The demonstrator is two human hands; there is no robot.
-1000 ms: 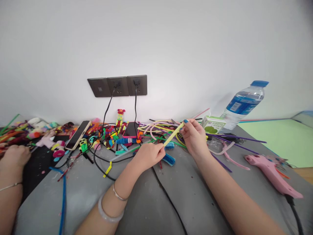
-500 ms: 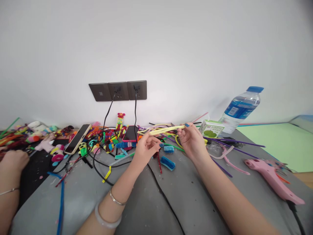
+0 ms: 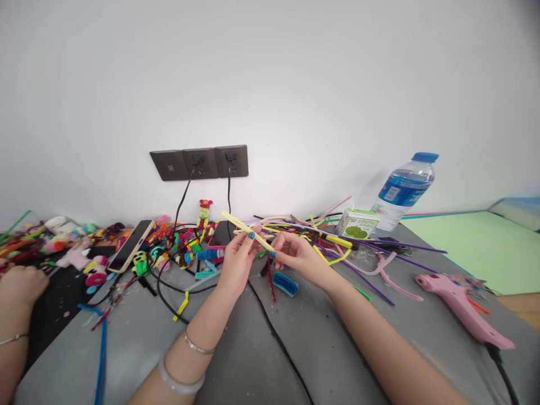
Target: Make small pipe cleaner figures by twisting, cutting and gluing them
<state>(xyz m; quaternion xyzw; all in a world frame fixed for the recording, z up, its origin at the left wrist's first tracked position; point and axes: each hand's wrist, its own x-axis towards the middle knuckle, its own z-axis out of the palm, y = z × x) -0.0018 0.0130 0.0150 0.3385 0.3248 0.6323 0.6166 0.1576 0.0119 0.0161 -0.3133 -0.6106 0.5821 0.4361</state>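
Pale yellow pipe cleaners, bundled together, slant between my two hands above the table. My left hand pinches the bundle near its middle, with the far ends sticking out up and to the left. My right hand closes on the lower right end, the fingertips close to those of the left. Below the hands lie a blue fuzzy bundle and a dark red pipe cleaner. Behind them spreads a pile of loose pipe cleaners, purple, pink and yellow.
A pink glue gun lies at the right. A water bottle leans by a green-white box. Phones and small fuzzy figures crowd the left. Black cords cross the table. Another person's hand rests far left.
My right hand has moved left and down, close to my left hand. The yellow bundle has turned from nearly level to slanting down to the right.
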